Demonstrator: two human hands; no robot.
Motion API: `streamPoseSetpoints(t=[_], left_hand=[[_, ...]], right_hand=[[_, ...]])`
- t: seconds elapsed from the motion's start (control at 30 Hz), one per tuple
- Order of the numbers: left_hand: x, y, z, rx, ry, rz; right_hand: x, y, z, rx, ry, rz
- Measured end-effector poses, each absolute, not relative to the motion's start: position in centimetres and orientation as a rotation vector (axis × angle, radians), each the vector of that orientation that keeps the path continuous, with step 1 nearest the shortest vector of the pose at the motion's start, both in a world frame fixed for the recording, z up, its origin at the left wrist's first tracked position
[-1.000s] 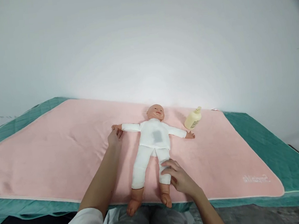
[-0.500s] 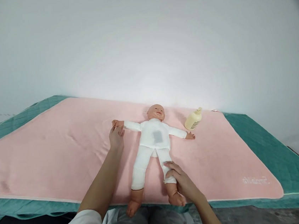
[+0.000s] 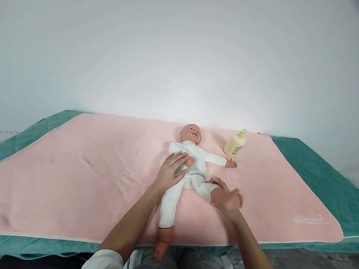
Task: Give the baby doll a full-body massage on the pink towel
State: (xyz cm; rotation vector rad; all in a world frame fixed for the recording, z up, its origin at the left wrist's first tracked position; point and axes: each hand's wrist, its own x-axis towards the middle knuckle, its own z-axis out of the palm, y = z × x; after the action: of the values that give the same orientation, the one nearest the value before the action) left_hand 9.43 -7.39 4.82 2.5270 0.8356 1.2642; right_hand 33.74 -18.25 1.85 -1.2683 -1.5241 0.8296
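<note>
The white-clothed, plastic-limbed baby doll (image 3: pixel 198 153) looks light and soft-bodied, best held by its limbs. Left hand (image 3: pixel 168 173) loosely encloses its arm; right hand (image 3: pixel 227 207) cups its lower leg.

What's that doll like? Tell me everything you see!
The doll lies face up on the pink mat. Its bald head, hands and feet look plastic; its body and limbs look like white cloth. One arm folds across its front under the left grip; one leg bends outward in the right grip, the other lies straight.
</note>
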Motion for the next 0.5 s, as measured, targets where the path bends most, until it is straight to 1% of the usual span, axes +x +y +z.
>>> streamPoseSetpoints(t=[0.17,0.3,0.5], left_hand=[[9.0,-7.1,5.0,2.627,0.823,1.138],[8.9,-7.1,5.1,2.641,0.787,1.106],[9.1,-7.0,5.0,2.605,0.764,1.102]], right_hand=[[33.6,-15.8,4.5,-1.124,-1.456,0.799],[32.7,-12.8,6.7,-1.166,-1.562,0.797],[31.1,-8.0,6.1,-1.267,-1.641,0.645]])
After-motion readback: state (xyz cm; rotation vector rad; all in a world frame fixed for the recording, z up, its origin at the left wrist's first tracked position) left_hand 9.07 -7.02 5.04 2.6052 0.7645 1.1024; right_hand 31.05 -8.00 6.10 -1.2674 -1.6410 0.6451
